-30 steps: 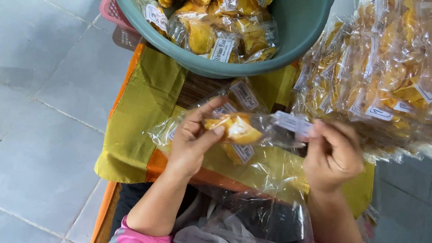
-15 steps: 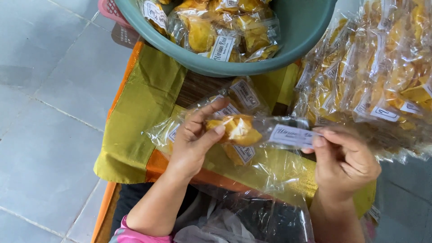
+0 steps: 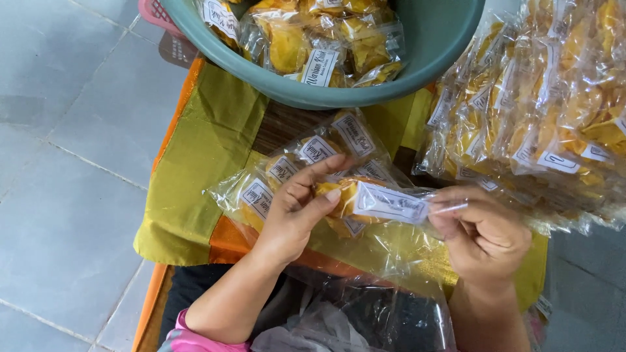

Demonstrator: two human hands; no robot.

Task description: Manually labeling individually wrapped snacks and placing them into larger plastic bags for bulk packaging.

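Clear crinkly film is pinched at both ends — the left hand [image 3: 297,215] curls thumb and fingers around the chip-filled end of the small packet [image 3: 372,201], the right hand [image 3: 479,231] nips its flat open end at frame centre. It looks light, slippery and brittle inside — best held by the film ends, above the yellow cloth [image 3: 202,150], below the green basin [image 3: 365,91].

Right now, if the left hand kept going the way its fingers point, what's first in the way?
Past the packet it holds, the left hand would likely meet the right hand; depth unclear.
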